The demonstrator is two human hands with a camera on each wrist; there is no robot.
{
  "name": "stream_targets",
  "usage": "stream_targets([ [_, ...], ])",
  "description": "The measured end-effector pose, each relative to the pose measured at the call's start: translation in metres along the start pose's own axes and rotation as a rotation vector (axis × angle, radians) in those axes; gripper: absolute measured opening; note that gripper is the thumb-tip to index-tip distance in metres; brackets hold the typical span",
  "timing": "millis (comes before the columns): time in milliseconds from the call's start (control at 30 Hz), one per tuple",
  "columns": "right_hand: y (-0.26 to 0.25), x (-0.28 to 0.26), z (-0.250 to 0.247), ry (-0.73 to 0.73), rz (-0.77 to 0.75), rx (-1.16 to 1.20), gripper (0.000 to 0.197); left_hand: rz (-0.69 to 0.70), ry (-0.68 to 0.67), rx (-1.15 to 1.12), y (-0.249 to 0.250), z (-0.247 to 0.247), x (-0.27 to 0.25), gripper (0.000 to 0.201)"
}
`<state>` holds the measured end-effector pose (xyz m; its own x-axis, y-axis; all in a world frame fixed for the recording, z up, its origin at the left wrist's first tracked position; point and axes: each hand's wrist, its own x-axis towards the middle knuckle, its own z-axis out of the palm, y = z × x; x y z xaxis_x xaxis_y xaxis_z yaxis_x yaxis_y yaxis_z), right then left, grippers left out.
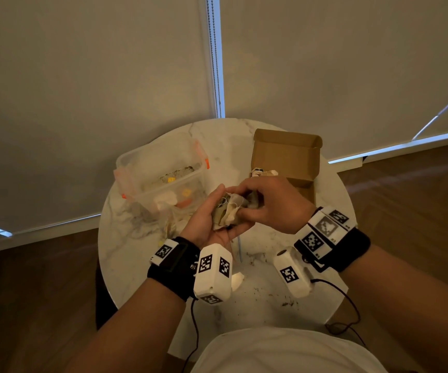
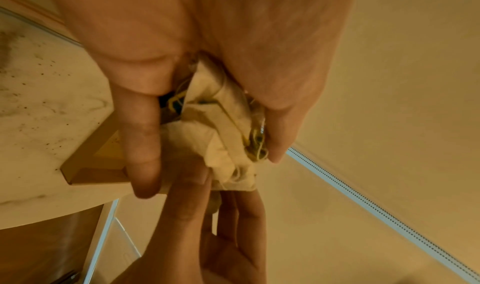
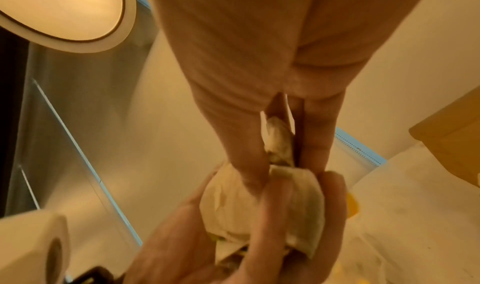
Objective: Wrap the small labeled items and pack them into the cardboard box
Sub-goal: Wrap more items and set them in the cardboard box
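Together, both hands (image 1: 244, 208) round bundle (image 1: 230, 211)

The round white surface (image 1: 126, 254) looked like polished marble, grey-veined and glossy, flecked with dark crumbs near its front edge. The open brown box (image 1: 287, 154) at its far right edge was matt corrugated cardboard. The clear storage tub (image 1: 161, 168) at the far left was cloudy, smooth plastic with orange clips. The small cream bundle (image 1: 230, 214) was crumpled, soft, matt tissue-like paper with loose threads.
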<state>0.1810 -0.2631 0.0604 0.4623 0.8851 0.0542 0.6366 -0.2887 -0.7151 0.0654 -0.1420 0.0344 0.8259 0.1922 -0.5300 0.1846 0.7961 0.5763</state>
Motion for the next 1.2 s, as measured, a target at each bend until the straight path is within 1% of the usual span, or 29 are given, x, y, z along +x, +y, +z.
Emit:
stream_targets([
  [100, 0.0, 0.001, 0.006, 0.057, -0.015, -0.046, 0.02, 0.011, -0.027, 0.0, -0.003, 0.0, 0.002, 0.044],
  [167, 0.001, 0.001, 0.007, 0.082, -0.025, -0.083, 0.016, 0.012, -0.031, 0.016, -0.003, 0.001, 0.002, 0.039],
  [267, 0.002, 0.001, 0.007, 0.106, -0.024, -0.077, 0.017, 0.01, -0.012, 0.014, -0.003, 0.0, 0.004, 0.04],
  [400, 0.005, -0.001, 0.003, 0.123, -0.007, -0.014, 0.02, -0.007, 0.009, -0.026, 0.0, -0.002, 0.006, 0.051],
  [500, 0.006, -0.001, 0.001, 0.122, -0.009, 0.013, 0.016, -0.006, 0.019, -0.063, 0.0, -0.005, 0.007, 0.043],
  [633, 0.006, 0.001, 0.007, 0.144, -0.022, -0.015, 0.016, -0.018, 0.022, -0.064, -0.002, -0.003, 0.008, 0.043],
  [733, 0.003, 0.003, 0.011, 0.12, -0.018, -0.034, 0.018, -0.037, -0.003, -0.071, -0.001, 0.001, 0.006, 0.041],
  [800, 0.001, 0.004, 0.012, 0.11, -0.015, -0.041, 0.017, -0.044, 0.008, -0.059, -0.001, 0.002, 0.006, 0.043],
  [900, 0.003, 0.004, 0.01, 0.134, 0.002, -0.04, 0.015, -0.057, 0.032, -0.035, -0.001, -0.001, 0.008, 0.058],
  [933, 0.003, 0.005, 0.01, 0.137, 0.005, -0.044, 0.016, -0.062, 0.038, -0.03, 0.0, -0.001, 0.008, 0.058],
  [1033, 0.005, 0.004, 0.011, 0.134, 0.012, -0.033, 0.026, -0.055, 0.02, -0.029, 0.001, -0.001, 0.01, 0.037],
  [1100, 0.007, 0.003, 0.011, 0.162, 0.043, 0.021, 0.033, -0.025, 0.035, -0.044, 0.002, 0.001, 0.009, 0.031],
  [1200, 0.013, 0.002, 0.01, 0.216, 0.15, 0.14, 0.036, 0.008, 0.076, -0.077, 0.003, 0.002, 0.01, 0.024],
])
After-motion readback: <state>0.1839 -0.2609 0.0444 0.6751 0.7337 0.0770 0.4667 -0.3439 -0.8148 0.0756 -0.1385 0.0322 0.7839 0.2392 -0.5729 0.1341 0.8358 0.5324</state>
